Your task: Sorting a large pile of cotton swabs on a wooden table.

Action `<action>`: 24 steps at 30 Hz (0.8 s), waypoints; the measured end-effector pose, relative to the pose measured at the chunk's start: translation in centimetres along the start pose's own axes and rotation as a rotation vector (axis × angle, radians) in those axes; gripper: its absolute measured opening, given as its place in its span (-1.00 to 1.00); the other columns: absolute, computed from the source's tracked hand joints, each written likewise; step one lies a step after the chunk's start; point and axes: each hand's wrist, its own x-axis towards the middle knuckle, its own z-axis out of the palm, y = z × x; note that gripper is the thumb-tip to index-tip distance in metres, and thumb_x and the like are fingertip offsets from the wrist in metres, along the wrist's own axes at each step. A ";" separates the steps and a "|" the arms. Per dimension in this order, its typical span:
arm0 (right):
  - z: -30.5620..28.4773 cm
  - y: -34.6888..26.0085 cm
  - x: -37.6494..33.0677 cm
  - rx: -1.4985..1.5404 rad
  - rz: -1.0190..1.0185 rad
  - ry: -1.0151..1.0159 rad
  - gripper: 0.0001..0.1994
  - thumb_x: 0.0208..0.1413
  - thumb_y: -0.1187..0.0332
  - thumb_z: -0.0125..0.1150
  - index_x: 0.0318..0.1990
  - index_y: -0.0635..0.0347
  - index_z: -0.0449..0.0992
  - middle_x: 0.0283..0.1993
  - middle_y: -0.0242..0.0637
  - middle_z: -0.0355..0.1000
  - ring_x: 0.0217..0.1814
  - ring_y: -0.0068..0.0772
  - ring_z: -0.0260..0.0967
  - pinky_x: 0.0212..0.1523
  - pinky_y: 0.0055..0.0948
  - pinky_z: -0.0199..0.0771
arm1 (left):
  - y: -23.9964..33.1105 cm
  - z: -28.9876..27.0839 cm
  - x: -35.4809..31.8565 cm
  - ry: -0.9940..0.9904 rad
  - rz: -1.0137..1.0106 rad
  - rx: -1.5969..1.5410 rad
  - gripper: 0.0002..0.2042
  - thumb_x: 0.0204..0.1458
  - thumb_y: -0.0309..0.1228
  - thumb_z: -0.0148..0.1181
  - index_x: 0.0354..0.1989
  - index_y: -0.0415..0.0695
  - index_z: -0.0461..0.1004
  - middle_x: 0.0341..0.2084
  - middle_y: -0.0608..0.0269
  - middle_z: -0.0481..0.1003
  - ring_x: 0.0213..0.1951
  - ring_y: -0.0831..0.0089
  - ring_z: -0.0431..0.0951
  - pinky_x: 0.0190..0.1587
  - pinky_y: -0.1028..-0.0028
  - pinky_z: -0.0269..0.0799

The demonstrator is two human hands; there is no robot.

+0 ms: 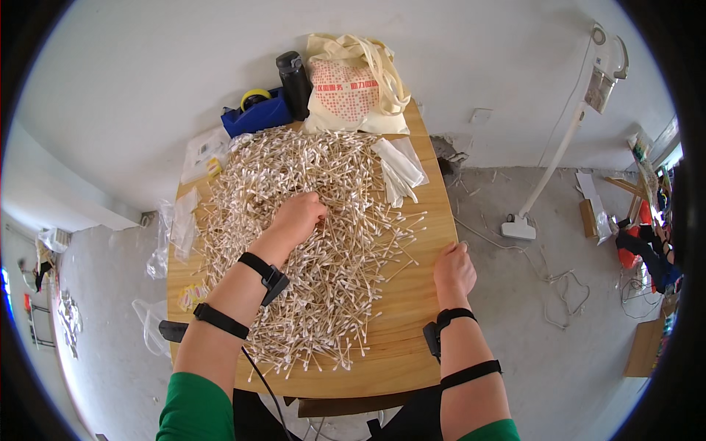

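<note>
The left hand (298,215) buries its fingertips in the heap of cotton swabs (309,242), so its grip cannot be told; the right hand (454,268) curls its fingers over the table's (412,323) right edge, hiding them

Left hand (298,213) is stretched out ahead, fingers curled down and palm facing the surface, with two black straps round the wrist and forearm. Right hand (454,268) sits closer in, off to the side, knuckles up, loosely closed, same straps on.
</note>
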 end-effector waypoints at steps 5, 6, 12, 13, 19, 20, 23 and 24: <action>0.1 0.1 0.0 0.003 -0.005 0.013 -0.61 0.32 0.09 -0.28 -0.18 0.21 0.40 -0.20 -0.02 0.54 -0.13 0.08 0.51 -0.12 -0.05 0.51 | -0.1 0.6 0.6 0.020 0.159 0.109 -0.98 -0.11 -0.51 0.26 -0.48 -0.12 0.55 -0.45 0.20 0.41 -0.26 0.20 0.47 -0.25 0.27 0.43; 0.1 0.2 0.0 0.005 -0.002 0.009 -0.61 0.32 0.09 -0.28 -0.17 0.21 0.40 -0.20 -0.02 0.54 -0.13 0.09 0.51 -0.12 -0.05 0.51 | 0.0 0.7 0.8 0.021 0.161 0.105 -0.98 -0.11 -0.51 0.26 -0.48 -0.12 0.55 -0.45 0.20 0.41 -0.26 0.20 0.47 -0.25 0.27 0.43; 0.0 -0.4 -0.1 0.006 -0.005 -0.012 -0.61 0.32 0.09 -0.29 -0.16 0.20 0.40 -0.18 -0.03 0.54 -0.13 0.09 0.51 -0.13 -0.05 0.51 | -0.4 0.1 0.7 0.108 0.101 0.036 -0.93 -0.14 -0.47 0.30 -0.47 -0.15 0.54 -0.46 0.19 0.41 -0.29 0.19 0.47 -0.29 0.26 0.42; -0.1 0.0 0.1 -0.003 0.003 -0.005 -0.61 0.32 0.09 -0.29 -0.16 0.19 0.39 -0.18 -0.03 0.54 -0.13 0.08 0.51 -0.13 -0.05 0.51 | 0.1 -0.3 0.8 0.155 0.049 -0.076 -0.92 -0.11 -0.46 0.31 -0.46 -0.15 0.54 -0.47 0.20 0.44 -0.34 0.23 0.49 -0.31 0.29 0.42; -0.3 -0.2 -0.1 0.026 0.010 -0.027 -0.61 0.32 0.09 -0.30 -0.16 0.19 0.39 -0.16 -0.05 0.53 -0.11 0.05 0.50 -0.11 -0.06 0.49 | 0.3 -3.2 -0.6 0.168 -0.388 -0.579 -0.86 0.00 -0.38 0.32 -0.41 -0.18 0.54 -0.54 0.26 0.53 -0.48 0.45 0.51 -0.40 0.42 0.41; -0.2 -0.1 -0.1 0.030 0.005 -0.025 -0.61 0.32 0.09 -0.30 -0.16 0.19 0.39 -0.16 -0.05 0.53 -0.11 0.05 0.50 -0.11 -0.06 0.49 | 0.1 -3.4 -0.7 0.174 -0.405 -0.688 -0.85 0.03 -0.38 0.31 -0.40 -0.20 0.53 -0.57 0.29 0.53 -0.51 0.55 0.50 -0.43 0.47 0.40; 0.1 0.0 0.0 0.025 0.005 -0.018 -0.61 0.33 0.09 -0.30 -0.16 0.19 0.39 -0.15 -0.05 0.53 -0.10 0.04 0.50 -0.11 -0.06 0.49 | 0.3 -3.6 -1.3 0.141 -0.458 -0.958 -0.85 0.09 -0.40 0.26 -0.32 -0.24 0.49 -0.54 0.34 0.52 -0.49 0.65 0.49 -0.44 0.56 0.40; 0.1 0.1 -0.1 0.022 0.007 -0.020 -0.61 0.33 0.09 -0.30 -0.16 0.19 0.39 -0.16 -0.06 0.54 -0.10 0.04 0.50 -0.11 -0.06 0.49 | 0.4 -3.7 -1.5 0.130 -0.504 -1.056 -0.84 0.11 -0.40 0.24 -0.29 -0.24 0.48 -0.53 0.34 0.52 -0.49 0.63 0.49 -0.44 0.58 0.41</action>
